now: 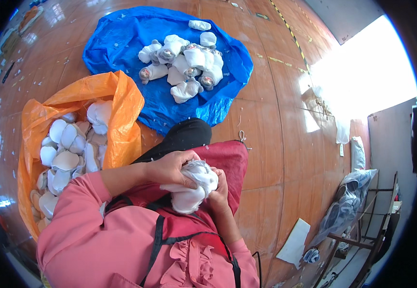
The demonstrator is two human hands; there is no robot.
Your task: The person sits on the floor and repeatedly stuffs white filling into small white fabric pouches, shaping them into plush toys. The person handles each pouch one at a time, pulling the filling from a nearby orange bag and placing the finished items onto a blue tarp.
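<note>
White fabric bundle — soft, bunched, greyish at the top — held over the lap, just below picture centre. Left hand reaching across from 9 o'clock, fingers curled down over the top of the bundle, thumb pressed into the cloth. Right hand cupped against the far side at 3 o'clock, partly hidden behind the fabric, fingers wrapped round it. Both closed on the same piece, apparently squeezing it between them to keep the loose cloth gathered while it is shaped or turned; which of the two cannot be told. Held low and close to the body, over the red apron, so the weight rests near the knees.

Around: at 9 o'clock, an orange plastic sack standing open, its mouth facing the lap, filled with pale rounded fabric pieces within easy reach of the left arm. At 12 o'clock, well apart, a blue plastic sheet spread on the wooden floor, carrying a heap of white rolled bundles with darker ends. Black-clad knee jutting between the lap and the blue sheet — the one thing lying in the line from hands to heap. At 4 o'clock, a clear bag of goods leaning on a rack, a white sheet of paper on the floor beside it. Bright glare from a doorway at 2 o'clock.
</note>
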